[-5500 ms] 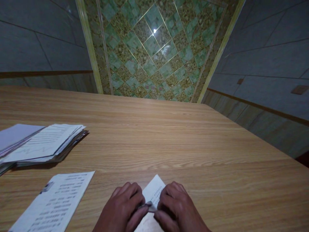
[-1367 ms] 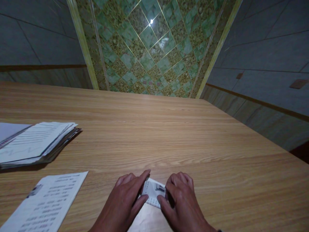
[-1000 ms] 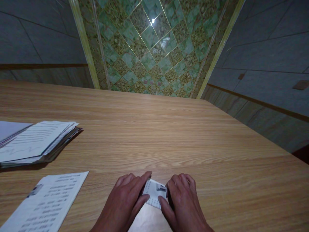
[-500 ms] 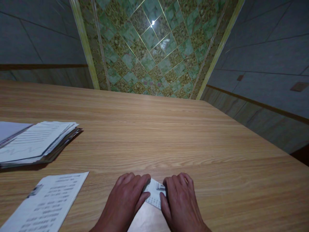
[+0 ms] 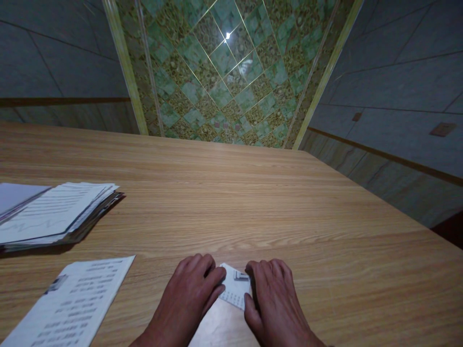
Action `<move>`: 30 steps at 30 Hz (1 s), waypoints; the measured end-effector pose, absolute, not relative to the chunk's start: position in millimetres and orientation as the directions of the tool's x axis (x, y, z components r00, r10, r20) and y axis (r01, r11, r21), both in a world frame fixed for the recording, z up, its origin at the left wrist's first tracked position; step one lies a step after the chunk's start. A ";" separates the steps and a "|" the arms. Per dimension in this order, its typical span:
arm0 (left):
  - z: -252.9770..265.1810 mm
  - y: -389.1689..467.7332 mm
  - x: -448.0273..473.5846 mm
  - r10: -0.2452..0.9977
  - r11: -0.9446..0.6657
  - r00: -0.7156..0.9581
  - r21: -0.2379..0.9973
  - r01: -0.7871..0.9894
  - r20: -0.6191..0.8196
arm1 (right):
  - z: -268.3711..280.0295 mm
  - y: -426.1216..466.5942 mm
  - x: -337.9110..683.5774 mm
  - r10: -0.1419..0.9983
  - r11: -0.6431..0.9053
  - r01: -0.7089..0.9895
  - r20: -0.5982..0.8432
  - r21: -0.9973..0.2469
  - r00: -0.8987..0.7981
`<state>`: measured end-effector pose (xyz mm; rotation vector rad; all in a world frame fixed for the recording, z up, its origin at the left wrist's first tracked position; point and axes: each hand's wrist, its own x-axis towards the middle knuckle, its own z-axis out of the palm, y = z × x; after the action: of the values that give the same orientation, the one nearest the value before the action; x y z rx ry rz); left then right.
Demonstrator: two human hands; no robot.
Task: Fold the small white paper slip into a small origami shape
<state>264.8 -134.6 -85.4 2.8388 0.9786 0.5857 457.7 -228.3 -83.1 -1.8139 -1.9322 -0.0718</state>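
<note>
At the near side of my view, the left hand (image 5: 186,294) pinches the left edge of a small folded paper (image 5: 234,288) between thumb and forefinger, its other fingers curled. The right hand (image 5: 275,299) has its thumb against the paper's lower right edge and its forefinger by the upper right corner; I cannot tell whether those two grip it or only touch it. The folded paper sits between both hands, turned at a slant, with a dark printed block near its top right and rows of characters along its lower part, too small for me to read. To the left, well apart from the left hand, lies a printed sheet (image 5: 77,299) with lines of blurred text, a small dark picture at its left margin, and its near end out of frame. Beyond it, a stack of papers (image 5: 61,207) shows ruled lines and a wavy trace on top, beside a lavender sheet (image 5: 18,196). I have wood grain running from the hands to the far edge of the table (image 5: 289,202), and rightward to an edge that slants away. Past that stands a green-and-gold tiled panel (image 5: 224,96) flanked by grey walls (image 5: 398,82).
</note>
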 end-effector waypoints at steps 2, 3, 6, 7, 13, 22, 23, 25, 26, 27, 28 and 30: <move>-86.2 -134.1 265.5 0.552 -0.832 0.747 0.190 0.521 0.370 | -85.0 -228.8 458.7 0.923 0.116 0.939 0.385 -0.323 0.018; -87.0 -133.9 265.8 0.512 -0.857 0.762 0.181 0.482 0.396 | -86.0 -228.8 459.0 0.920 0.115 0.936 0.392 -0.334 0.027; -89.3 -134.6 265.3 0.416 -0.909 0.797 0.165 0.383 0.438 | -86.2 -228.2 459.8 0.920 0.113 0.917 0.388 -0.382 0.048; -89.6 -135.1 264.6 0.403 -0.915 0.807 0.176 0.362 0.432 | -84.9 -227.8 460.1 0.926 0.107 0.905 0.372 -0.411 0.059; -83.9 -137.7 259.1 0.418 -0.897 0.835 0.308 0.317 0.357 | -68.8 -227.2 458.7 0.951 0.015 0.832 0.266 -0.554 0.160; -84.9 -136.2 260.4 0.378 -0.925 0.784 0.229 0.303 0.492 | -63.5 -227.9 453.1 0.980 0.111 0.811 0.198 -0.575 0.007; -84.0 -136.2 260.9 0.374 -0.927 0.782 0.220 0.303 0.498 | -64.3 -227.7 453.0 0.979 0.123 0.809 0.204 -0.574 -0.004; -81.5 -137.0 261.1 0.375 -0.927 0.788 0.224 0.302 0.488 | -65.2 -227.6 453.2 0.976 0.150 0.810 0.217 -0.567 -0.029; -80.4 -137.8 260.7 0.380 -0.924 0.791 0.229 0.306 0.479 | -65.1 -227.8 453.4 0.974 0.166 0.812 0.224 -0.560 -0.045; -79.7 -138.9 259.9 0.385 -0.922 0.792 0.235 0.308 0.475 | -64.8 -228.1 453.7 0.971 0.181 0.815 0.231 -0.550 -0.060; -79.4 -140.2 258.6 0.389 -0.920 0.794 0.243 0.308 0.466 | -64.4 -228.5 453.8 0.967 0.197 0.820 0.243 -0.537 -0.073; -80.1 -143.1 254.6 0.390 -0.917 0.806 0.264 0.298 0.446 | -64.0 -229.5 453.6 0.955 0.233 0.836 0.280 -0.497 -0.099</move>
<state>254.6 -143.1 -80.1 2.8109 0.5404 0.7525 453.6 -229.5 -64.0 -1.6366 -1.9682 0.2849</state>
